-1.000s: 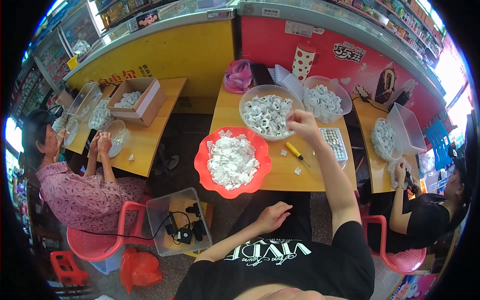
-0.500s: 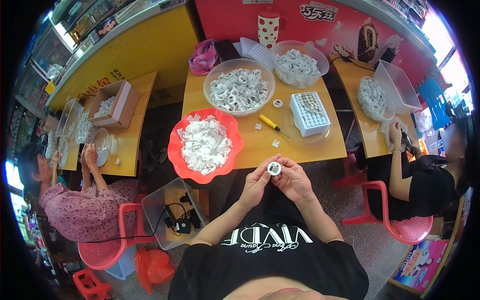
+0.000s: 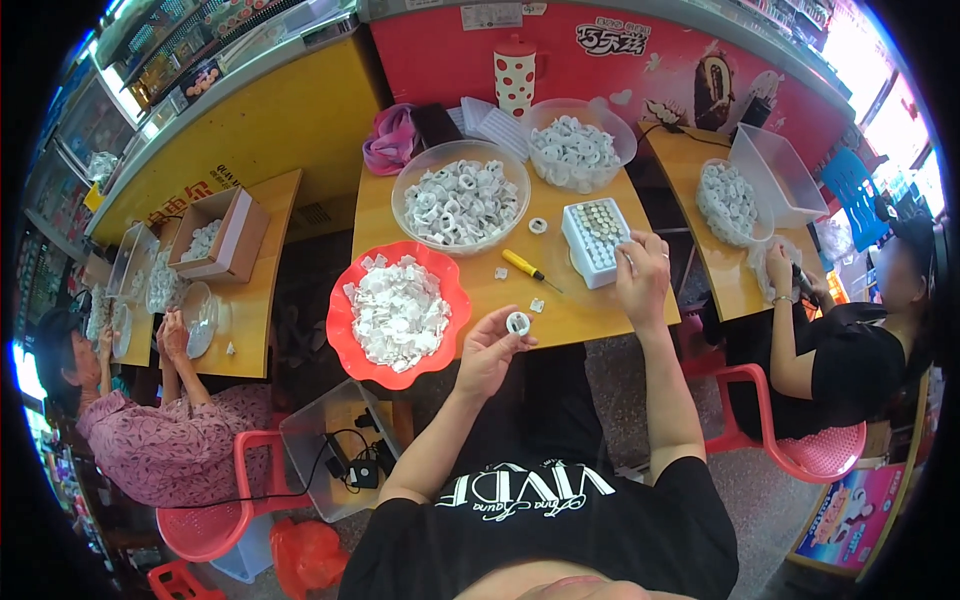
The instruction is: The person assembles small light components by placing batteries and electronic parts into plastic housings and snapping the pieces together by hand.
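Note:
My left hand [image 3: 484,358] pinches a small round white plastic piece [image 3: 517,323] with a dark opening, just over the table's near edge. At the right, my right hand [image 3: 644,284] is at the edge of a white block tray [image 3: 598,270] filled with rows of small round pieces like button cells. Its thumb and fingers come together there; whatever lies between them is too small to make out. Between the hands lie a yellow-handled screwdriver [image 3: 522,264], a small white square part [image 3: 537,305] and another such part [image 3: 501,273]. A second round piece [image 3: 538,226] rests farther back.
A red scalloped bowl [image 3: 345,340] of flat white parts stands at the left. Two clear bowls [image 3: 400,215] [image 3: 625,150] of white round parts stand behind, near a dotted cup [image 3: 515,80]. Co-workers sit at side tables left and right. A clear bin [image 3: 310,470] stands on the floor.
My hands have parted. The right hand has let go of the round piece and moved right to the white tray; the left keeps the piece, slightly farther left.

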`<action>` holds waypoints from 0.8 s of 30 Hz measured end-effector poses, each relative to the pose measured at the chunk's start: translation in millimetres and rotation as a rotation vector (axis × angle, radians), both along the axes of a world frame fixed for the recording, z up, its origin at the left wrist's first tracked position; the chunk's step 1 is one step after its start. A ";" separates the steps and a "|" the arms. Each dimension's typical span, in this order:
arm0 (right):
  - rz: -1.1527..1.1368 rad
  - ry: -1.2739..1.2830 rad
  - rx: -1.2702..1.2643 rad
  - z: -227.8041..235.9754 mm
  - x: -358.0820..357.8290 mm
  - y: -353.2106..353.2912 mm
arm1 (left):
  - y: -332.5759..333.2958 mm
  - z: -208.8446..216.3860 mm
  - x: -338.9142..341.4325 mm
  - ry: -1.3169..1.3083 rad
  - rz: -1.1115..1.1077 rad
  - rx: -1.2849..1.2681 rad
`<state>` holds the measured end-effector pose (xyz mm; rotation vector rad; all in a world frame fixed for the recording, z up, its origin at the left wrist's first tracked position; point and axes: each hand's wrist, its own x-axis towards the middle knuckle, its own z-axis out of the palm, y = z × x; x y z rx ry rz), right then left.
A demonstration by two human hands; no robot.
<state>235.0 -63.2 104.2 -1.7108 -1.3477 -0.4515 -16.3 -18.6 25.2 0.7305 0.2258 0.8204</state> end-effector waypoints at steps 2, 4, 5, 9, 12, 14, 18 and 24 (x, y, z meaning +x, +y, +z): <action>-0.014 -0.039 -0.113 -4.4 8.2 10.3 | 10.5 -7.0 4.5 -0.021 0.009 -0.025; -0.007 -0.080 -0.182 -9.5 9.4 17.0 | 16.6 -15.0 7.6 -0.025 -0.007 -0.031; -0.004 -0.114 -0.253 -11.4 9.0 20.0 | 19.0 -18.3 7.8 -0.024 -0.027 -0.039; 0.024 -0.193 -0.343 -15.5 10.4 25.6 | 24.9 -25.4 4.0 -0.038 -0.058 -0.107; 0.086 -0.208 -0.369 -4.3 12.7 25.2 | 27.8 -23.5 4.5 -0.070 -0.064 -0.103; 0.122 -0.201 -0.381 -4.8 19.0 24.7 | 29.0 -23.2 8.1 -0.134 -0.109 -0.124; 0.181 -0.196 -0.390 -0.7 20.4 23.7 | 28.5 -19.2 6.9 -0.126 -0.083 -0.152; 0.212 -0.153 -0.411 2.6 20.2 21.4 | 27.7 -19.1 6.4 -0.108 -0.089 -0.126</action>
